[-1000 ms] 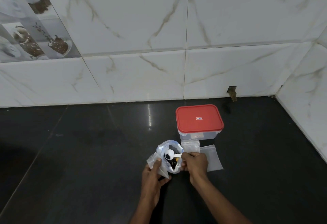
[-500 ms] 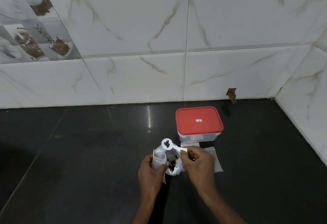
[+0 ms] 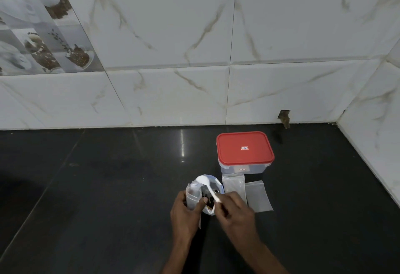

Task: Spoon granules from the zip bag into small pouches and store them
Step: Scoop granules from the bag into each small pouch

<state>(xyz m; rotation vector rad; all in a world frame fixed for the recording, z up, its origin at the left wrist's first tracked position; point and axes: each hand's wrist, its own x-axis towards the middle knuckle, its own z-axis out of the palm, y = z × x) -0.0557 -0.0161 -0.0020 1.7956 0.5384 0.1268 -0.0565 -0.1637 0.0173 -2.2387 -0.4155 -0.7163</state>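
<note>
over the open pouch [image 3: 193, 196], pinched in the left hand [image 3: 185, 213], the right hand [image 3: 234, 211] grips the spoon [image 3: 205, 185]. best tip slowly, bowl inside the mouth, beside the bag [image 3: 213, 195].

Black countertop [image 3: 97, 187], marble-tiled wall behind. Red-lidded plastic container [image 3: 245, 152], shut, near the wall. Two flat clear pouches [image 3: 246, 191] just in front. Left hand [image 3: 186, 215] gripping a small pouch [image 3: 192, 195] beside the open zip bag [image 3: 213, 189]. Right hand [image 3: 234, 211] pinching a white spoon [image 3: 205, 183], bowl tilted over the small pouch.
</note>
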